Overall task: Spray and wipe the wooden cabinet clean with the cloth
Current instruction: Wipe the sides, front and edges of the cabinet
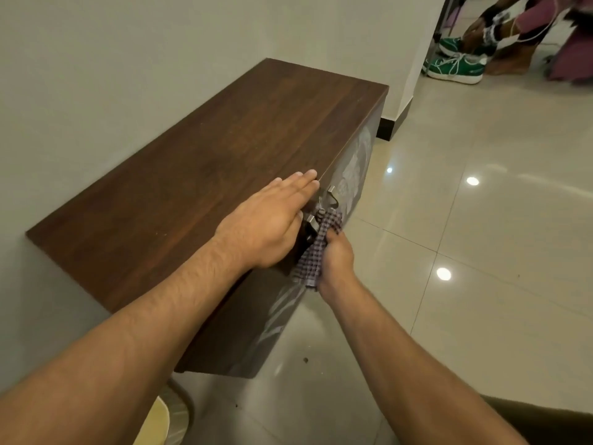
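A dark brown wooden cabinet (205,175) stands against the wall, its top bare. My left hand (272,220) lies flat on the top's front edge, fingers together and stretched out, holding nothing. My right hand (335,263) grips a bunched checked cloth (316,248) and presses it against the cabinet's front face, just beside the metal door handles (330,195). The front doors carry a pale leaf pattern (353,168). No spray bottle is in view.
Glossy beige floor tiles (481,236) spread to the right of the cabinet. At the top right another person's hands (481,30) are at green sneakers (455,67). A pale round object (167,412) sits on the floor below the cabinet's near end.
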